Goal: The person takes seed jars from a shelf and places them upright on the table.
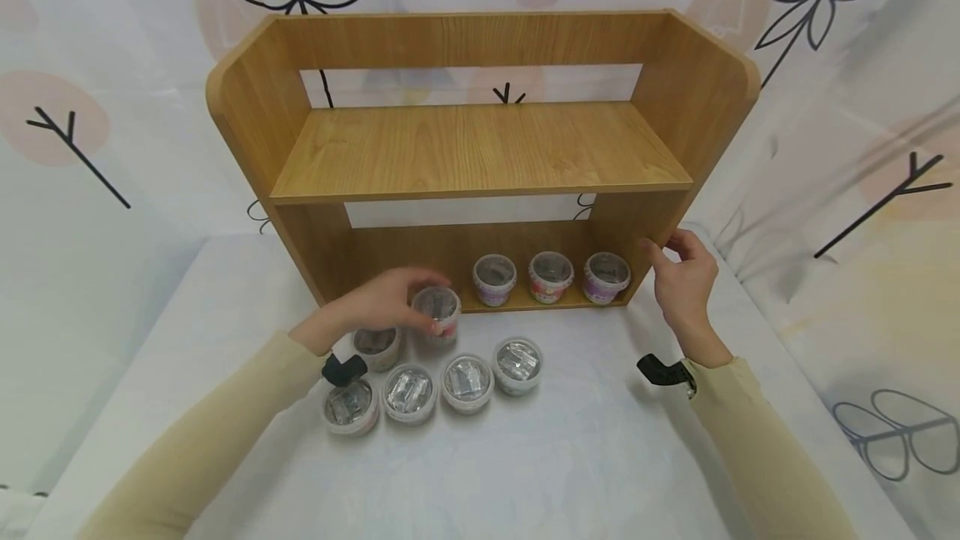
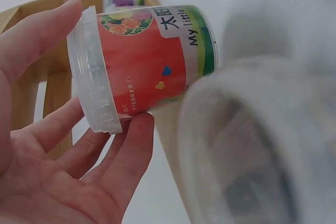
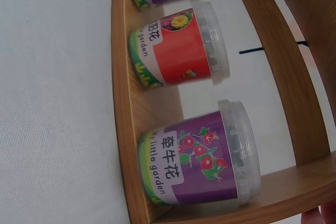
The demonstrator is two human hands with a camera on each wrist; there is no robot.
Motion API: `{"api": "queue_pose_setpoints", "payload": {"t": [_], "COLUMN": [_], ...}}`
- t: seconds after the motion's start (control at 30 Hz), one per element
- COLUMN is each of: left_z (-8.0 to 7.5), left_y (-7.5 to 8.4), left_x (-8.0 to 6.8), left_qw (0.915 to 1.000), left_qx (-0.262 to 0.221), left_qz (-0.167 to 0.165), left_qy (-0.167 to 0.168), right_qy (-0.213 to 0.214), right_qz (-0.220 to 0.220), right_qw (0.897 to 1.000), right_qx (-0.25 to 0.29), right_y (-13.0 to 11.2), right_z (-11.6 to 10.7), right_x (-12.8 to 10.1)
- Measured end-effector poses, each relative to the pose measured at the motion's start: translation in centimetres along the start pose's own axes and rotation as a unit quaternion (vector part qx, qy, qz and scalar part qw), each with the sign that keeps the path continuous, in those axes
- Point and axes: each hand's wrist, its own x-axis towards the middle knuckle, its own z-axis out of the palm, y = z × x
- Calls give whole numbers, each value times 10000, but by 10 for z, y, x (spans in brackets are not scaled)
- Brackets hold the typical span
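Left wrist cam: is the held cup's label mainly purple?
No, the left hand holds a cup whose label is mainly red, with green near its base.

Red tub (image 2: 147, 59): we note a red label with flower roundel, green band at the base, translucent lid on; held lid-up in the left hand (image 1: 386, 300), before the lower front edge of the shelf.
Wooden shelf (image 1: 480, 148): we record two tiers, light brown grain, standing; right side panel gripped by the right hand (image 1: 686, 277).
Shelved tubs (image 1: 551, 267): we count three, labelled purple, red, purple, lidded, upright, spaced along the lower tier's right half.
Table tubs (image 1: 409, 393): we count five, lidded, lids up, clustered before the shelf.
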Motion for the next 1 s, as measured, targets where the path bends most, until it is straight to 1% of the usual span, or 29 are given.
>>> {"api": "queue_pose_setpoints", "payload": {"t": [0.3, 0.4, 0.63, 0.73, 0.87, 1.0], "left_z": [12, 14, 17, 18, 19, 19], "left_y": [1, 0, -4, -4, -1, 1], "left_x": [-13, -15, -14, -14, -14, -15], "left_qw": [9998, 9998, 9992, 9990, 9984, 9981], "left_qx": [-47, 4, 291, 318, 372, 387], "left_qz": [98, 113, 181, 117, -66, -132], "left_qy": [-148, -172, -205, -275, -424, -465], "right_qy": [7, 6, 44, 40, 54, 71], "right_qz": [-40, -15, 6, 4, 0, 5], "right_qw": [10000, 10000, 10000, 10000, 10000, 10000], "right_qx": [-9, -20, 19, 24, 23, 19], "right_y": [-1, -2, -1, 0, 1, 1], "right_z": [0, 0, 0, 0, 0, 1], "right_x": [0, 0, -1, -1, 0, 0]}}
